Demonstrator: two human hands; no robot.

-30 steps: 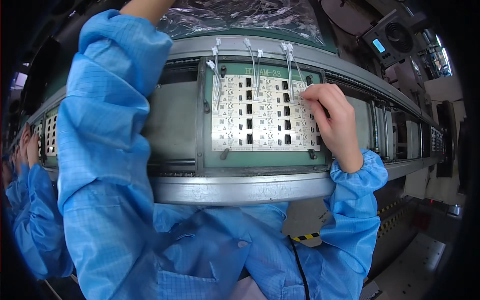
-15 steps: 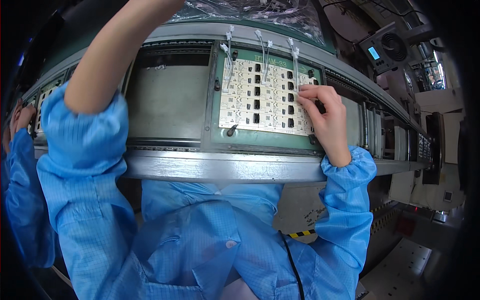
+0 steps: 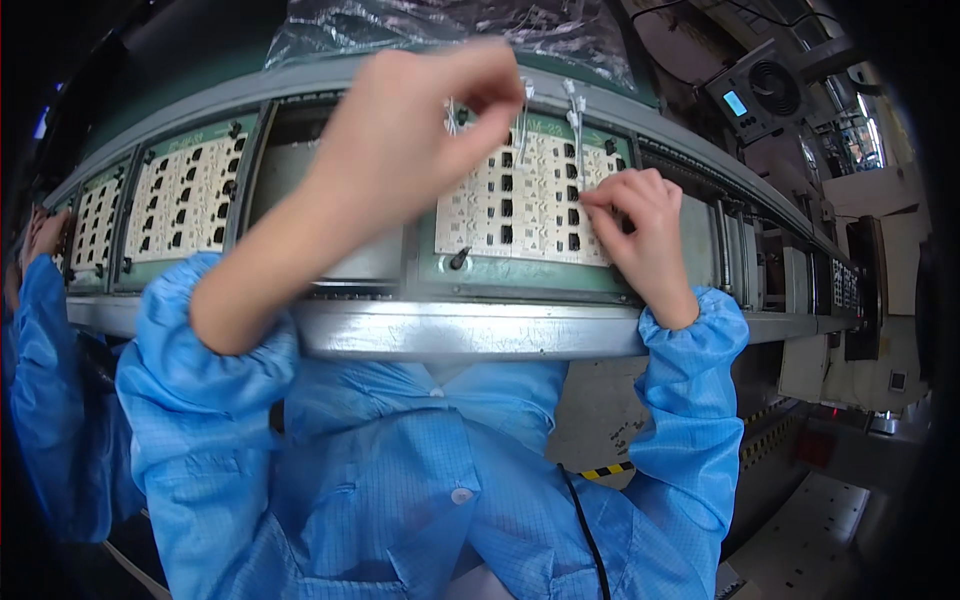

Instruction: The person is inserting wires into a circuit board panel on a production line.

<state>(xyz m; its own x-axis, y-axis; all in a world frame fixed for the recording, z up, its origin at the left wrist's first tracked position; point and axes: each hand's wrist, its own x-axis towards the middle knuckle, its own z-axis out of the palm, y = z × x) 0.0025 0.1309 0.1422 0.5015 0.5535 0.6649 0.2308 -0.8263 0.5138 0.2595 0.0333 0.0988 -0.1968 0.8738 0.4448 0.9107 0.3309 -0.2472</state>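
Note:
A white panel of small circuit boards (image 3: 545,235) with rows of black components lies in a green carrier (image 3: 490,275) on the rail line. My right hand (image 3: 645,225) is over the panel's right side, thumb and forefinger pinched at the lower end of a white wire lead (image 3: 580,140). The lead's white plugs rest over the far rail. My left hand (image 3: 430,125) is raised over the panel's far left part, fingers curled and smeared by motion; whether they hold anything is unclear. Another white lead (image 3: 522,125) shows just beyond its fingertips. The left hand hides the panel's upper left.
A clear plastic bag (image 3: 450,35) lies behind the far rail (image 3: 650,130). More loaded carriers (image 3: 180,195) stand to the left, near another person's hand (image 3: 48,232). The metal front rail (image 3: 470,330) runs before me. A box with a fan and lit display (image 3: 755,95) is far right.
My left hand has swung from the far left, where it was out of view, to above the panel. My right hand remains pinched at nearly the same spot. Left-hand carriers have come into view.

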